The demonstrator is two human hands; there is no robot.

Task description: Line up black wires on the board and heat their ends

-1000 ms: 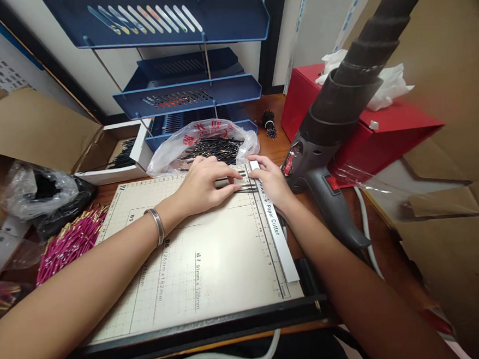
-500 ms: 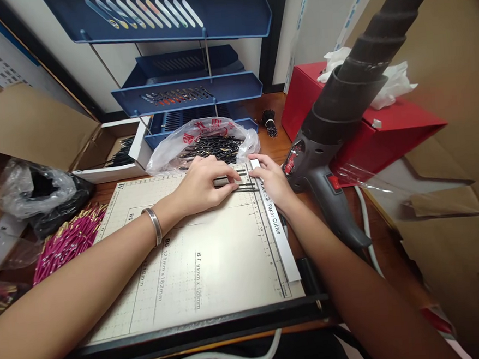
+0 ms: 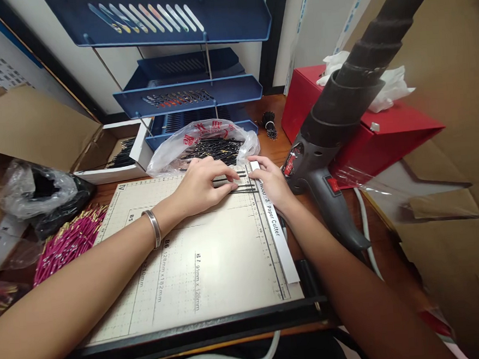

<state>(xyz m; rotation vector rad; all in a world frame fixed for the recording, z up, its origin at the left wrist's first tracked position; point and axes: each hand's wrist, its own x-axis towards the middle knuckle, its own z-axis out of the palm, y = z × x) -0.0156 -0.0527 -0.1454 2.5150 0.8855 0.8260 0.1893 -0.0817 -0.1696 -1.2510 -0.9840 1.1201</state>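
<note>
A cream paper cutter board with printed size grids lies before me, a white strip along its right side. Near its top right, thin black cords lie across the ruler edge. My left hand, a silver bangle at the wrist, rests on the board with thumb and index finger closed round the cords' left ends. My right hand lies over the top of the white strip, fingers bent towards the cords' right ends; whether it grips any of them is hidden.
Behind the board are a plastic bag of black cords and blue trays. A heat gun and red box stand at right. Magenta cords, a black bag and a white box are left.
Both hands hold nearly the same place. The view has shifted very slightly.
</note>
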